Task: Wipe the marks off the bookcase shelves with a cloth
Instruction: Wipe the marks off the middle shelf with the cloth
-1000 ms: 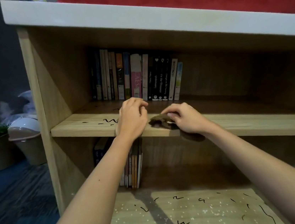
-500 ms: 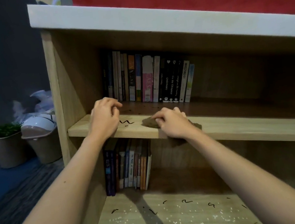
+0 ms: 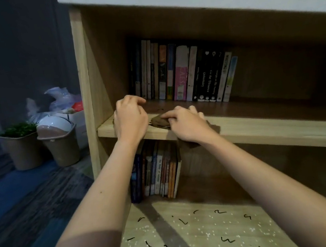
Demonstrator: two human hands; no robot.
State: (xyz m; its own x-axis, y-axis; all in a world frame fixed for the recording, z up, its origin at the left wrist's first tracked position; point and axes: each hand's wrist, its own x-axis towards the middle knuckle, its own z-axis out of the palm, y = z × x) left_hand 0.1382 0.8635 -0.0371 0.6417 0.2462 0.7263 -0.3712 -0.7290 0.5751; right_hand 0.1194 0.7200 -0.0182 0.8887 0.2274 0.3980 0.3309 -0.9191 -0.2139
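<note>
The bottom shelf (image 3: 190,222) lies nearest, scattered with black marks (image 3: 227,240) and white specks, with a row of books (image 3: 157,171) behind. Above, on the front edge of the middle shelf (image 3: 282,129), the left hand (image 3: 131,120) rests with fingers loosely curled, holding nothing. Just beside it the right hand (image 3: 187,127) grips the brown cloth (image 3: 159,121) against the wood. One mark (image 3: 159,109) shows behind them, and more books (image 3: 184,73) stand at the back

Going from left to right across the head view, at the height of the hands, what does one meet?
Potted plant, lidded bin, bookcase side panel, left hand, brown cloth, right hand.
</note>
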